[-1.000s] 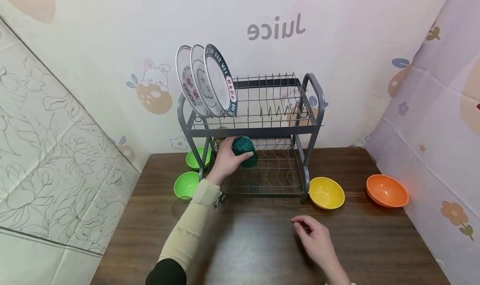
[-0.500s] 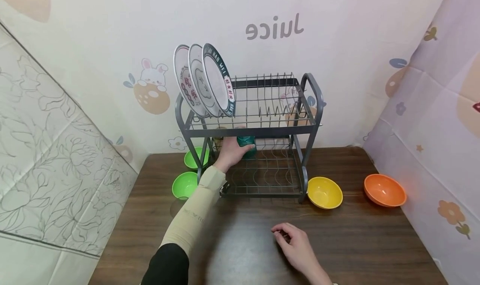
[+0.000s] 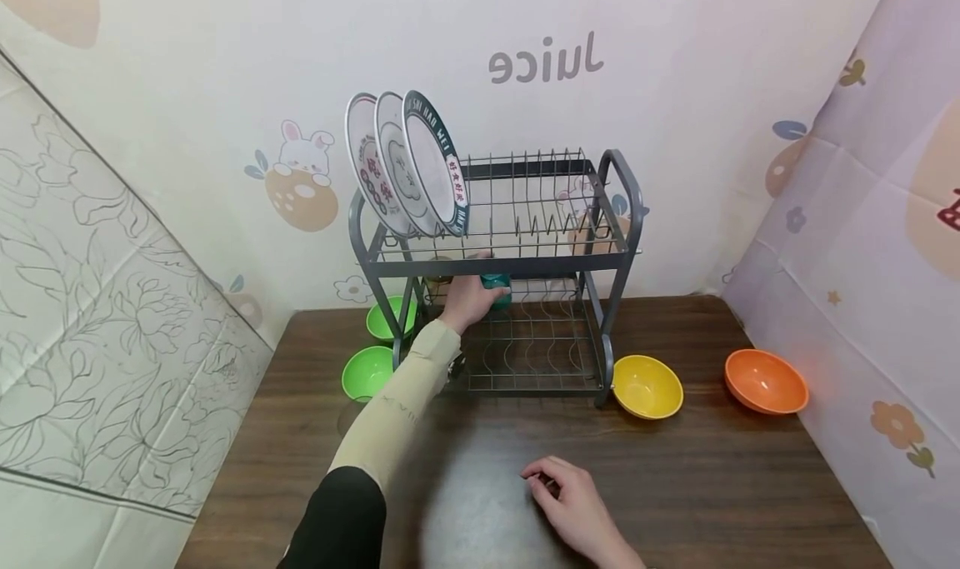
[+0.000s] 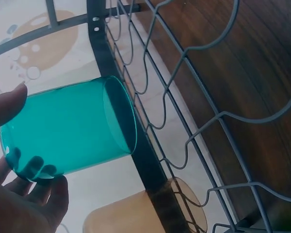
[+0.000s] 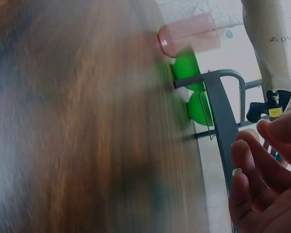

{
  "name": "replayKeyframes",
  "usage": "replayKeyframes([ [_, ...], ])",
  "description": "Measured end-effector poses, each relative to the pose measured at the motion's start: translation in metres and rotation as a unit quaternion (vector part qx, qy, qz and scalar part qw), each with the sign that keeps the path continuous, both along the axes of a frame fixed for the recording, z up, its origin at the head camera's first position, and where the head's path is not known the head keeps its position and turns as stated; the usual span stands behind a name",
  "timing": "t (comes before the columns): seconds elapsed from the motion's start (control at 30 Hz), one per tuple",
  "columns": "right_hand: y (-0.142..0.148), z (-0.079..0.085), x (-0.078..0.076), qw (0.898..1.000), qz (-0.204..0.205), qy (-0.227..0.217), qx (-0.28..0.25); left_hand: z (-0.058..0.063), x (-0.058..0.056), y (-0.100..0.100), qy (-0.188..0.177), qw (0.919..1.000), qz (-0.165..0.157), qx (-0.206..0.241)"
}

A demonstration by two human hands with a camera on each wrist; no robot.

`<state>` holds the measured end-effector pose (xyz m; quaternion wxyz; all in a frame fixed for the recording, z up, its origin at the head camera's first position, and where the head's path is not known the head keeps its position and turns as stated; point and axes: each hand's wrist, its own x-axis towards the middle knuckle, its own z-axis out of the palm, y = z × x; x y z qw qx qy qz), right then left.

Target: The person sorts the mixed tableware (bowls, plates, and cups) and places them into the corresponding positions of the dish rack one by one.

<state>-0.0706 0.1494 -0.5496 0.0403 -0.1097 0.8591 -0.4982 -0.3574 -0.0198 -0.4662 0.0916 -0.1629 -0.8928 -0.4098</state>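
Cup (image 4: 70, 131), teal, is gripped mouth-down by the left hand (image 3: 467, 302) in the rack's lower tier (image 3: 540, 394), seemingly not quite placed; an amber cup (image 4: 131, 213) and three plates (image 3: 403, 169) are racked, four bowls (image 3: 647, 388) and a pink cup (image 5: 191, 36) sit outside. The right hand (image 3: 576, 506) curls loosely, holding nothing.
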Motion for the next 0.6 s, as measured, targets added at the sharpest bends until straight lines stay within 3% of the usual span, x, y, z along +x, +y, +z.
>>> replayKeyframes([
  [0.17,0.012,0.005,-0.005,0.999,-0.049,-0.001,0.024,-0.005,-0.007,0.006,-0.015,0.9998,0.006,-0.01],
  [0.33,0.028,0.005,-0.01,0.992,-0.116,0.035,0.035,-0.011,-0.012,0.011,-0.031,0.9993,0.017,-0.013],
  [0.6,0.057,0.0,-0.007,0.984,-0.16,0.061,0.053,-0.017,-0.018,0.013,-0.058,0.9977,0.033,-0.011],
])
